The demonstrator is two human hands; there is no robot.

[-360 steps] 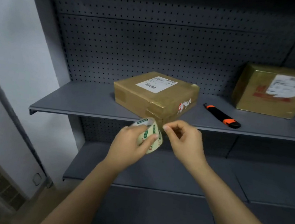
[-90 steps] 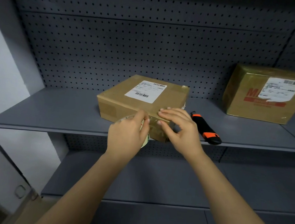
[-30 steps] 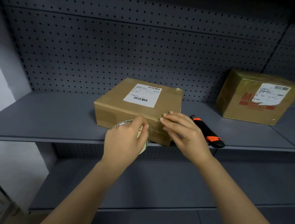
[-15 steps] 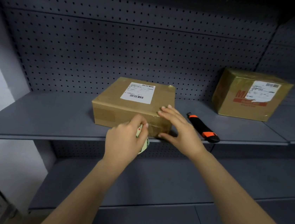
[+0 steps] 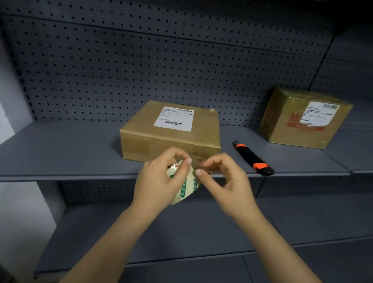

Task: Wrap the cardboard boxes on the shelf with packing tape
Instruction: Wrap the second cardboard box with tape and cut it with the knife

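Now the box (image 5: 169, 139) sits near the front edge of the shelf (image 5: 63, 150), label up. Just before its front face our left hand (image 5: 160, 180) grips the tape roll (image 5: 185, 185), fingers curled round it. Our right hand (image 5: 227, 181) is beside the roll, fingers curled, thumb at its rim; whether it pinches tape we cannot tell. A knife (image 5: 252, 158) lies right of the box, and a second box (image 5: 304, 120) stands toward the back right.

Left hand (image 5: 160, 178): gripping the tape roll (image 5: 184, 186) before the shelf (image 5: 63, 150) edge.
Right hand (image 5: 225, 180): pinching at the roll's rim with thumb and forefinger.
Flat box (image 5: 172, 137): lying on the shelf behind both hands.
Utility knife (image 5: 252, 158): lying just right of it.
Second box (image 5: 304, 118): sitting farther right.
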